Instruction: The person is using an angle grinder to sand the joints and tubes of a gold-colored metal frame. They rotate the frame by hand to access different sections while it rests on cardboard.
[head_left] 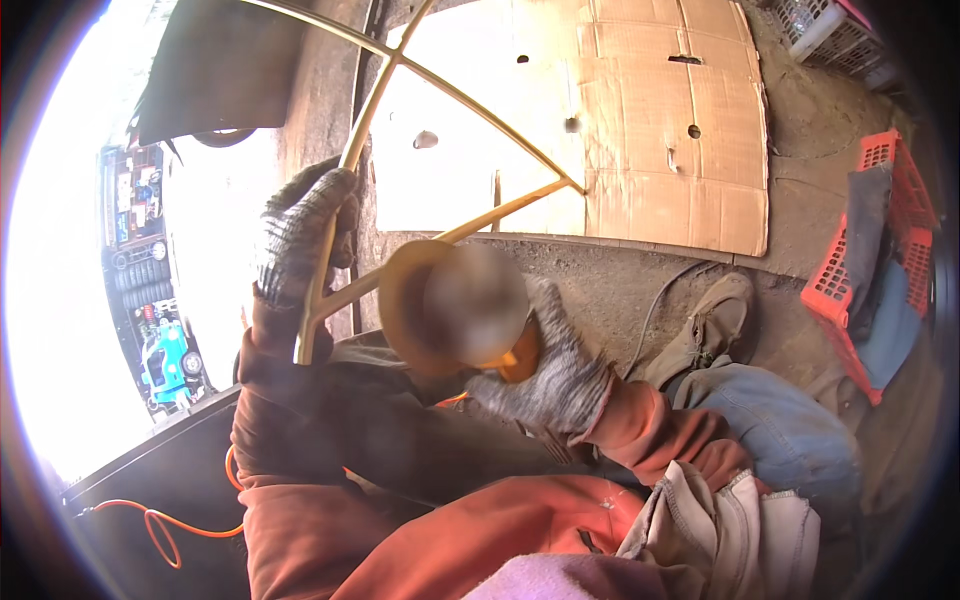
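Observation:
My left hand [300,235], in a grey knit glove, is closed around a slim bar of a pale, wood-coloured frame [480,112]. Its bars cross above that hand and meet at a corner over the cardboard. In my right hand [555,375], also gloved, is a disc sander [520,355] with an orange-yellow body. The sander's round face [470,300] is blurred and overlaps the frame's lower bar [350,292] in the picture. Whether it touches that bar, I cannot tell. The sander hides part of the bar.
A large cardboard sheet [640,130] with holes lies on the dirt floor ahead. To the right stands a red plastic crate [835,265] with dark cloth over it; a grey crate [825,35] is beyond. An orange hose [165,515] loops at lower left. My shoe [720,315] rests right of centre.

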